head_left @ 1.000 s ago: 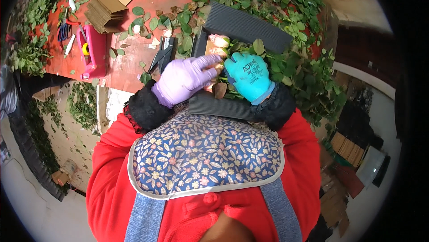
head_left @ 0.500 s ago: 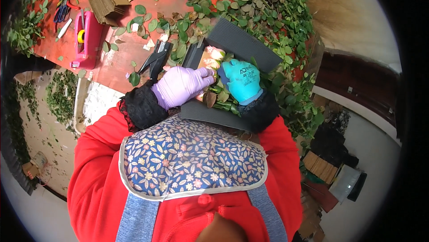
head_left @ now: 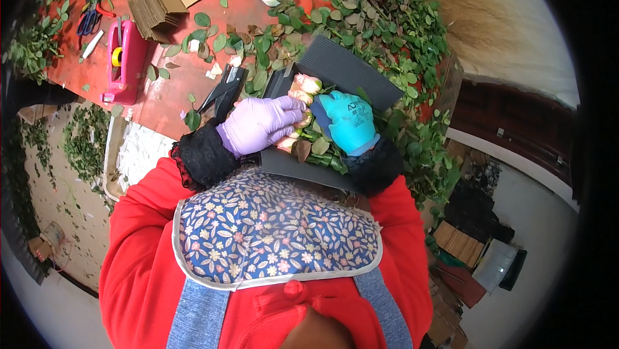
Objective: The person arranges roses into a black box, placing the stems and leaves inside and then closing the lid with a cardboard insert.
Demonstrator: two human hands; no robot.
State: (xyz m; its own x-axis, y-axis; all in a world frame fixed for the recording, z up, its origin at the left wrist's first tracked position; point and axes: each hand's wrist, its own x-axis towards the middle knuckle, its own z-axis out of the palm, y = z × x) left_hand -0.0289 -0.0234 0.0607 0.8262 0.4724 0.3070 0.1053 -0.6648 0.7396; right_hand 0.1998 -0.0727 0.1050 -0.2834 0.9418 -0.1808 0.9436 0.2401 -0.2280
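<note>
My left hand [head_left: 261,123], in a lilac glove, has its fingers bent over the blooms of some pale pink roses [head_left: 308,83]. On the stem side of them, my right hand [head_left: 351,120] in a teal glove is closed over the rose stems and leaves [head_left: 327,157]; its fingertips are partly hidden. The roses lie sideways on a dark ribbed frame with one raised flap [head_left: 348,68] beyond my hands and another flap [head_left: 300,165] on the near side. Just left of the frame rests a black stapler [head_left: 225,91].
A pink tape dispenser [head_left: 129,65], scissors [head_left: 90,20] and a stack of cardboard pieces [head_left: 155,10] sit on the red table [head_left: 148,114] at left. Cut leafy stems [head_left: 387,14] heap at the far right. A pale tray [head_left: 111,162] of white pieces stands beside my left arm.
My left hand has shifted slightly left, its fingers now more bent over the blooms. The far flap has tipped a little lower. My right hand stays nearly in place.
</note>
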